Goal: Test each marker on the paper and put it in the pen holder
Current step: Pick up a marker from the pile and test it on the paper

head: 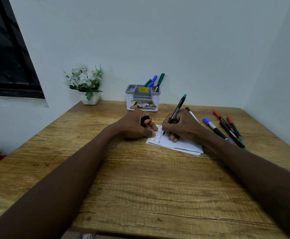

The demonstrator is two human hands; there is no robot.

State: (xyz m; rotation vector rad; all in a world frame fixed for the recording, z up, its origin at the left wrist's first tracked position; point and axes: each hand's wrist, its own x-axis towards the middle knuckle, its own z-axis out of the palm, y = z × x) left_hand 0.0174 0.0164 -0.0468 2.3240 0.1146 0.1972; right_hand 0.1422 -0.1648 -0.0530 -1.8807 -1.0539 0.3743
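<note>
- My right hand grips a black marker, its tip on the paper.
- My left hand, curled round a black cap, rests at the paper's edge.
- The wood-grain worktop sits in a corner of white walls.
- The pen holder stands at the back; loose markers lie to the right.
- A dark window is on the left, near potted white flowers.

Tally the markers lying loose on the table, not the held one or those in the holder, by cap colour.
Red-capped markers: 2
Blue-capped marker: 1
Black-capped markers: 2
Total: 5
</note>
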